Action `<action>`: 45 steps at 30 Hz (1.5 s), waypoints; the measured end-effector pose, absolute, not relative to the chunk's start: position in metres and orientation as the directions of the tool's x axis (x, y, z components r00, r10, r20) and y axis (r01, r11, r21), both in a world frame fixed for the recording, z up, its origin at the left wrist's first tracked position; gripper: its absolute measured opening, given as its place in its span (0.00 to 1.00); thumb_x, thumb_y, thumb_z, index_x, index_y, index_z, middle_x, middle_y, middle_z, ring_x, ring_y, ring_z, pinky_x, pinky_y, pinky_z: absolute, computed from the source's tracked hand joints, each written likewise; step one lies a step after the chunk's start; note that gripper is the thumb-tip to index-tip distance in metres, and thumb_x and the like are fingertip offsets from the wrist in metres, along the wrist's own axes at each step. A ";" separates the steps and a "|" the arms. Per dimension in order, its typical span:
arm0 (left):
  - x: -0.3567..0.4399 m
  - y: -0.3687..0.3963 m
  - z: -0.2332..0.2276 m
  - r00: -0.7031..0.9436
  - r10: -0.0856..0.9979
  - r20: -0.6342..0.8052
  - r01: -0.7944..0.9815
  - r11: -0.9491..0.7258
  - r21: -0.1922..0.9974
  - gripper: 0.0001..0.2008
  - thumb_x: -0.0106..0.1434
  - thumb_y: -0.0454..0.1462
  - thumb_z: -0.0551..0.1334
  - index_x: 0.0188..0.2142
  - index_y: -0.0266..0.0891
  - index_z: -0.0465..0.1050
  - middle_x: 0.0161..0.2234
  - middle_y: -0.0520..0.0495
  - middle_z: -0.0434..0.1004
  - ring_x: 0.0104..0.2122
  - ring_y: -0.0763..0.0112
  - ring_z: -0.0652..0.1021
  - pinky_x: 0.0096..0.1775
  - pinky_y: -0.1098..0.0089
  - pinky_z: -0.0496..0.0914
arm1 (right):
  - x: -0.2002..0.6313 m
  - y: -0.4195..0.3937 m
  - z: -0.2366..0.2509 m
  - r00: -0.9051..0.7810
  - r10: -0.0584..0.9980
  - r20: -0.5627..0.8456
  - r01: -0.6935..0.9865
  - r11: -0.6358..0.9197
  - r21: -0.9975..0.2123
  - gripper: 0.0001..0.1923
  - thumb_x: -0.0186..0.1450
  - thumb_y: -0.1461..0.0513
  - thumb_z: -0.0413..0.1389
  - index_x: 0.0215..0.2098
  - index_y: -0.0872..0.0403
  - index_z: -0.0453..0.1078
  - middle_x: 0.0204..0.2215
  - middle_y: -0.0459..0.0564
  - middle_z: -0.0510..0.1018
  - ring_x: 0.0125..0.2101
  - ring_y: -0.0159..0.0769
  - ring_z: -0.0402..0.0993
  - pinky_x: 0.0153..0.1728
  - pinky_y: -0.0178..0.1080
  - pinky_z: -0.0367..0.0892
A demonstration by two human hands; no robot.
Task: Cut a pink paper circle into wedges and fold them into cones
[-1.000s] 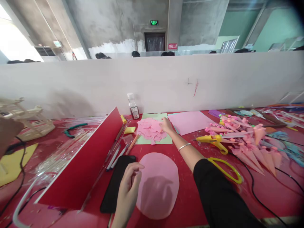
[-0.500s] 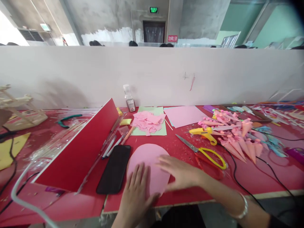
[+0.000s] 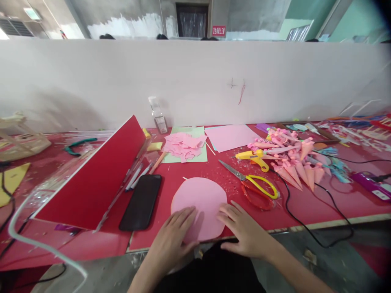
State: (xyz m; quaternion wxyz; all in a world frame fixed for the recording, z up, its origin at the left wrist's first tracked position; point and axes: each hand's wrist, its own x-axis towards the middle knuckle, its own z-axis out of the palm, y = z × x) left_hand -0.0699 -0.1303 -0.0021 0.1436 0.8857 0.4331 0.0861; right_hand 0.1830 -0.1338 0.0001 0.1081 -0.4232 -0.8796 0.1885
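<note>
Left hand (image 3: 174, 238): lay flat, fingers spread, on the pink circle's 7 o'clock edge.
Right hand (image 3: 244, 230): rested open, fingertips at its 4 o'clock rim.
Pink circle (image 3: 200, 201): flat at the table's near edge.
Phone (image 3: 141, 202): at 9 o'clock.
Scissors (image 3: 253, 184): at 2 o'clock.
Pink scraps (image 3: 184, 145): at 12 o'clock, farther back.

A long white partition (image 3: 195, 77) runs across the whole width behind the red counter (image 3: 305, 211), plain but for a few small pen marks near its middle. Above it rises a rough grey concrete wall (image 3: 122, 12) with a ragged band of white paint along its foot. A dark doorway (image 3: 192, 14) sits in that wall, and a small red sign (image 3: 218, 30) hangs just beside it. To the right the wall is painted green (image 3: 357, 20). Bright daylight comes in at the far left. Below the counter's front edge lies a grey concrete floor (image 3: 305, 260)
</note>
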 end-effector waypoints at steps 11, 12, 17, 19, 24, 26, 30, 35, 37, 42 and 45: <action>-0.081 -0.117 0.002 0.647 0.760 0.060 0.701 -0.624 0.345 0.33 0.50 0.25 0.53 0.55 0.50 0.58 0.54 0.50 0.63 0.53 0.65 0.64 0.53 0.59 0.59 | 0.170 -0.120 -0.005 -0.615 0.767 0.185 0.572 0.595 -0.565 0.14 0.65 0.65 0.44 0.41 0.49 0.70 0.42 0.48 0.74 0.45 0.33 0.66 0.51 0.41 0.55; -0.082 -0.117 0.001 0.645 0.762 0.064 0.697 -0.620 0.359 0.32 0.50 0.26 0.54 0.54 0.50 0.58 0.54 0.49 0.63 0.53 0.65 0.64 0.52 0.60 0.60 | 0.175 -0.118 -0.002 -0.634 0.755 0.168 0.533 0.583 -0.613 0.14 0.65 0.65 0.44 0.41 0.49 0.70 0.42 0.48 0.74 0.45 0.33 0.66 0.51 0.40 0.55; -0.077 -0.121 -0.005 0.610 0.789 0.071 0.680 -0.567 0.465 0.21 0.57 0.34 0.55 0.51 0.50 0.64 0.51 0.47 0.66 0.49 0.64 0.68 0.48 0.63 0.65 | 0.194 -0.117 0.009 -0.514 0.858 0.020 0.534 0.337 -0.775 0.13 0.65 0.62 0.44 0.37 0.52 0.70 0.35 0.49 0.76 0.37 0.34 0.70 0.41 0.37 0.63; -0.072 -0.121 -0.006 0.533 0.843 0.079 0.703 -0.493 0.514 0.18 0.58 0.38 0.55 0.49 0.46 0.65 0.48 0.45 0.69 0.47 0.64 0.70 0.46 0.65 0.67 | 0.191 -0.115 0.009 -0.419 0.908 -0.002 0.568 0.260 -0.781 0.13 0.65 0.61 0.43 0.32 0.53 0.69 0.30 0.49 0.75 0.33 0.34 0.70 0.36 0.35 0.64; -0.067 -0.114 -0.011 0.330 0.943 0.048 0.767 -0.297 0.569 0.17 0.57 0.44 0.56 0.44 0.40 0.68 0.42 0.42 0.73 0.42 0.62 0.73 0.43 0.65 0.69 | 0.174 -0.104 0.000 -0.253 0.965 0.067 0.733 0.236 -0.638 0.13 0.63 0.60 0.46 0.23 0.54 0.63 0.23 0.48 0.71 0.27 0.34 0.67 0.30 0.35 0.61; -0.066 -0.111 -0.014 0.257 0.966 0.025 0.784 -0.224 0.579 0.19 0.56 0.43 0.57 0.47 0.40 0.65 0.43 0.42 0.73 0.42 0.62 0.74 0.43 0.64 0.68 | 0.168 -0.099 -0.004 -0.217 0.972 0.091 0.818 0.232 -0.526 0.11 0.62 0.61 0.47 0.24 0.54 0.64 0.24 0.48 0.72 0.28 0.36 0.67 0.32 0.37 0.60; -0.061 -0.107 -0.018 0.185 0.982 0.034 0.820 -0.174 0.546 0.20 0.59 0.42 0.53 0.51 0.41 0.60 0.45 0.43 0.72 0.43 0.63 0.74 0.42 0.63 0.68 | 0.161 -0.093 -0.007 -0.160 0.982 0.105 0.911 0.188 -0.367 0.10 0.62 0.61 0.48 0.26 0.54 0.66 0.24 0.49 0.74 0.28 0.39 0.68 0.32 0.38 0.59; -0.050 -0.104 -0.014 0.142 0.989 0.042 0.924 -0.148 0.353 0.15 0.62 0.38 0.48 0.48 0.40 0.63 0.42 0.43 0.72 0.37 0.64 0.75 0.35 0.68 0.68 | 0.156 -0.088 -0.011 -0.103 0.983 0.150 0.940 0.146 -0.309 0.10 0.63 0.61 0.47 0.28 0.54 0.67 0.24 0.50 0.74 0.27 0.38 0.69 0.30 0.37 0.57; -0.047 -0.104 -0.011 0.131 0.991 0.032 0.945 -0.135 0.298 0.15 0.63 0.36 0.47 0.47 0.41 0.63 0.41 0.44 0.71 0.34 0.65 0.74 0.32 0.70 0.67 | 0.155 -0.086 -0.013 -0.096 0.982 0.163 0.944 0.142 -0.297 0.10 0.63 0.60 0.47 0.28 0.54 0.67 0.24 0.50 0.74 0.28 0.38 0.69 0.30 0.37 0.56; -0.043 -0.102 -0.010 0.131 0.991 0.011 0.966 -0.130 0.222 0.14 0.63 0.35 0.45 0.46 0.44 0.64 0.38 0.47 0.69 0.33 0.66 0.73 0.27 0.71 0.63 | 0.153 -0.084 -0.018 -0.073 0.983 0.169 0.964 0.113 -0.241 0.07 0.62 0.60 0.48 0.31 0.55 0.65 0.24 0.50 0.74 0.28 0.39 0.70 0.31 0.38 0.55; -0.043 -0.099 -0.011 0.138 0.990 0.002 0.974 -0.136 0.181 0.15 0.63 0.35 0.46 0.47 0.44 0.63 0.38 0.46 0.69 0.34 0.66 0.73 0.27 0.72 0.62 | 0.152 -0.085 -0.017 -0.075 0.982 0.174 0.968 0.114 -0.225 0.07 0.62 0.61 0.48 0.33 0.56 0.65 0.26 0.51 0.75 0.28 0.40 0.70 0.31 0.38 0.55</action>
